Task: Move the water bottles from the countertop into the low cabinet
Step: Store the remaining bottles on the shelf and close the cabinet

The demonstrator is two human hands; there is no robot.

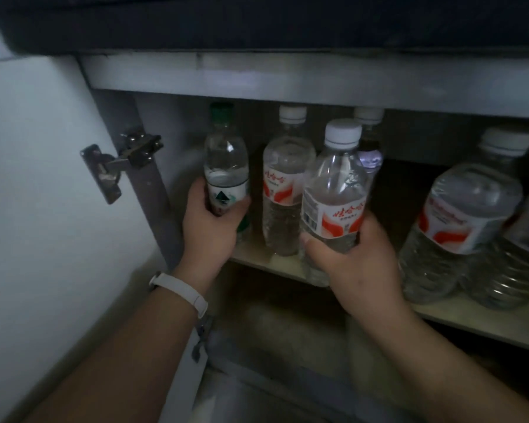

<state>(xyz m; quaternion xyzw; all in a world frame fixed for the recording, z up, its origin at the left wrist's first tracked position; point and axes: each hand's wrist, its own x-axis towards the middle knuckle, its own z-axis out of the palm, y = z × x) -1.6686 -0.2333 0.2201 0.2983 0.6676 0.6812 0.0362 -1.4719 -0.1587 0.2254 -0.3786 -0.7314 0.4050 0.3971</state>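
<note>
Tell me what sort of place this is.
Likely a kitchen: a low grey cabinet with a metal door hinge under a dark countertop, its pale shelf holding clear plastic water bottles.

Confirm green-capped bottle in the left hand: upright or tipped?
Upright. The green-capped bottle stands cap up, gripped low by the left hand. Whether its base rests on the shelf: cannot tell.
</note>
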